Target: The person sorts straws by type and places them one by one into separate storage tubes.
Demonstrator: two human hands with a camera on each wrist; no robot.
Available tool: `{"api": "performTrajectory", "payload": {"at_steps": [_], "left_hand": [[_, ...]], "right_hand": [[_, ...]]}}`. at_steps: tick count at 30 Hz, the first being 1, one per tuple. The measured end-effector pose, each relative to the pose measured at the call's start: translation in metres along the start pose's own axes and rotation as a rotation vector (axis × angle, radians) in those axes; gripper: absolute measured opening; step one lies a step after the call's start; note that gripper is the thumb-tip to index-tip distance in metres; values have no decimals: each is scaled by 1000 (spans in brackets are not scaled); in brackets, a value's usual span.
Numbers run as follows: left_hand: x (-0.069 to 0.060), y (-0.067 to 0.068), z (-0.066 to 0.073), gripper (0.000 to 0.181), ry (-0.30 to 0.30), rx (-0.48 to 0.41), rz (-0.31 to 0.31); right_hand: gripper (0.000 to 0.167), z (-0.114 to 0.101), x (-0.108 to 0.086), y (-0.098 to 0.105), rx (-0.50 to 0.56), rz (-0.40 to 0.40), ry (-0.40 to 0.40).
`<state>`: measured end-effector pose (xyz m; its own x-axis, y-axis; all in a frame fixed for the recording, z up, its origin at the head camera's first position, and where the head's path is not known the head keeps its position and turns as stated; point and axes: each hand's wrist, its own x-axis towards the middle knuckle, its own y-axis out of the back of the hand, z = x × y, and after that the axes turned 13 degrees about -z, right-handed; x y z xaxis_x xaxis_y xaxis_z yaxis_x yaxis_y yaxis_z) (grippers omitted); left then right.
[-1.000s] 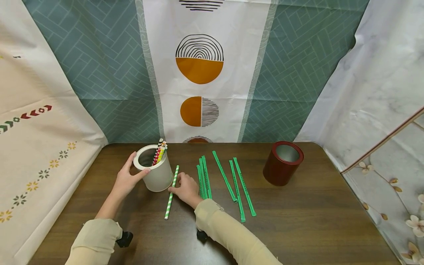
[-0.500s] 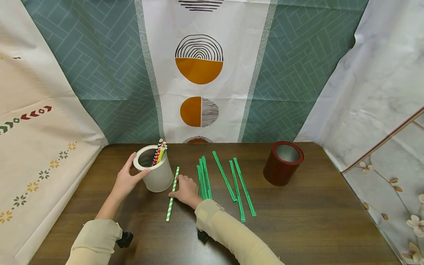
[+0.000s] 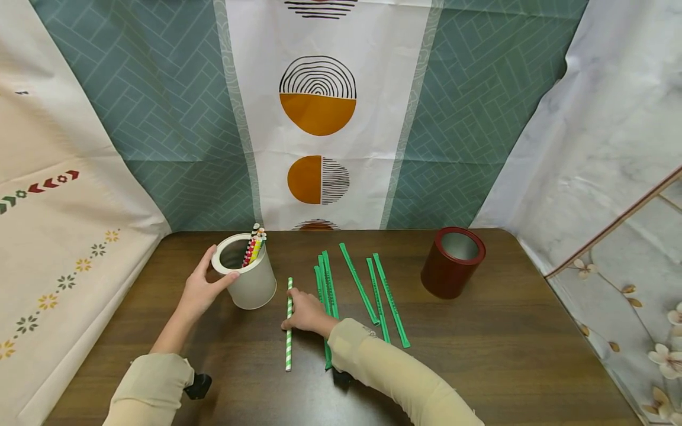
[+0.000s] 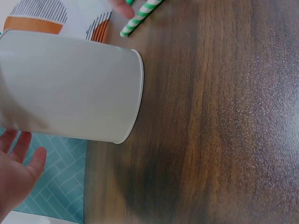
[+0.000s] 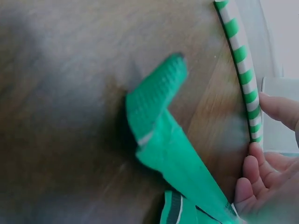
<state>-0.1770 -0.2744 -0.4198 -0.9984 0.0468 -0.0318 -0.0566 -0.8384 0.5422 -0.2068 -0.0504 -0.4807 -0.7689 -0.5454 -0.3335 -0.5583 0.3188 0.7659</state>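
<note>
Close Work on a Dark Wood Tabletop

A teal-and-white hanging cloth, printed with orange half-circles and black lines, fills the wall behind the scene, flanked by a cream patterned cloth at left and a pale floral cloth at right. A person works in rolled beige sleeves, both arms extended over the tabletop.

An open white canister stands toward the back left; an open dark red canister with a silvery interior stands well apart at the back right. The left hand steadies the white canister, its fingers and thumb spread wide around the rim and side. The right hand reaches in from the opposite side, fingers and thumb drawn in on a green-and-white striped straw.

Six long green wrappers, printed with small text, lie to the right of that straw: three bunched together, partly hidden by the right hand and forearm, and three more spread nearer the dark red canister.

The striped straw is just right of the white canister, apart from it, pointing away from the person. Inside the white canister, a cluster of patterned straws in red, yellow and black-and-white leans against the rim.
</note>
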Motion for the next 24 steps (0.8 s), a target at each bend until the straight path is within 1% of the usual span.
{"api": "performTrajectory", "payload": {"at_steps": [3, 6, 10, 15, 19, 24], "left_hand": [[0, 0, 0, 87, -2, 2, 0], [0, 0, 0, 87, -7, 5, 2], [0, 0, 0, 86, -2, 13, 2], [1, 0, -3, 86, 2, 14, 4], [2, -1, -5, 87, 4, 10, 5], [3, 0, -6, 87, 9, 11, 4]], "right_hand": [[68, 0, -1, 1, 51, -1, -14], [66, 1, 1, 0, 71, 26, -45], [61, 1, 5, -2, 37, 92, -95], [54, 2, 9, -2, 17, 162, -129], [48, 2, 9, -1, 22, 180, -134], [36, 0, 8, 2, 13, 182, -153]]}}
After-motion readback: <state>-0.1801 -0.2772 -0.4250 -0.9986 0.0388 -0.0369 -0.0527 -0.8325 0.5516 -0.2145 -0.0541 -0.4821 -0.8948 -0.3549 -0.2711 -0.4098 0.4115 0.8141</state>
